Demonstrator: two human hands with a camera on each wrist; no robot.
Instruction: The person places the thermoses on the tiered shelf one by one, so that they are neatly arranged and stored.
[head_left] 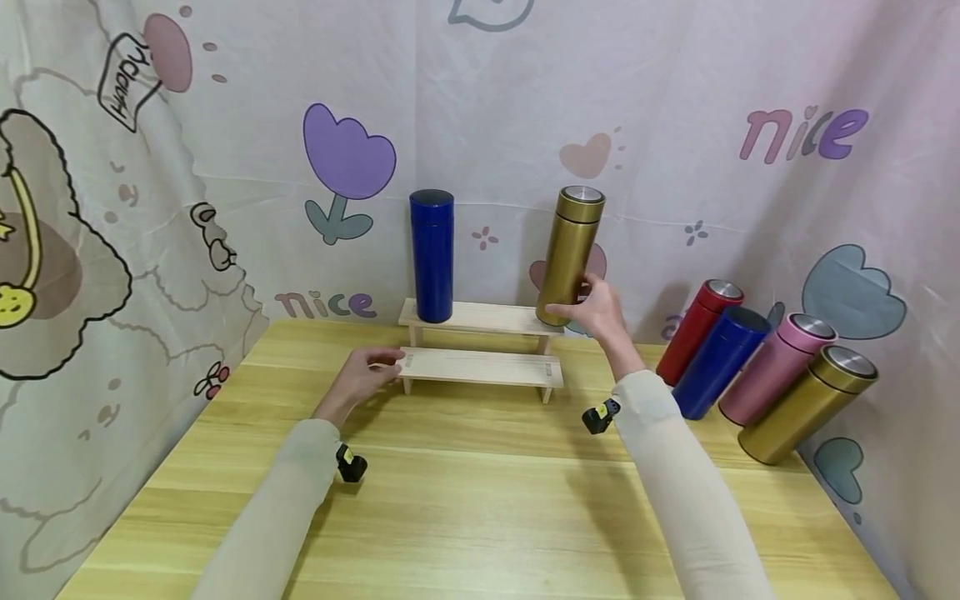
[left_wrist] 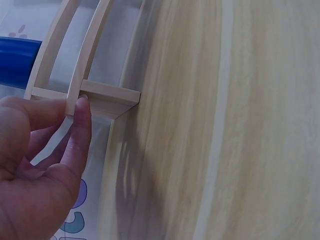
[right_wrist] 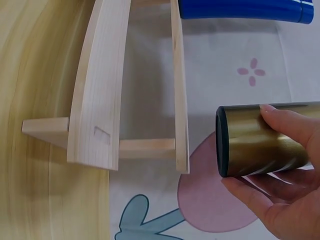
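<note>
My right hand (head_left: 597,310) grips a gold thermos bottle (head_left: 572,250) near its base, at the right end of the upper board. The bottle leans slightly, its top to the right; in the right wrist view a gap separates its dark base (right_wrist: 222,142) from the board. With thumb and fingertips my left hand (head_left: 362,379) pinches the left end of the lower board of a two-step wooden rack (head_left: 480,367). A blue thermos bottle (head_left: 432,258) stands upright on the upper board's left end.
At the table's right side stand a red bottle (head_left: 697,333), a second blue bottle (head_left: 718,362), a pink bottle (head_left: 776,371) and another gold bottle (head_left: 806,408), close together. A printed cloth (head_left: 480,108) hangs behind the wooden table (head_left: 465,500).
</note>
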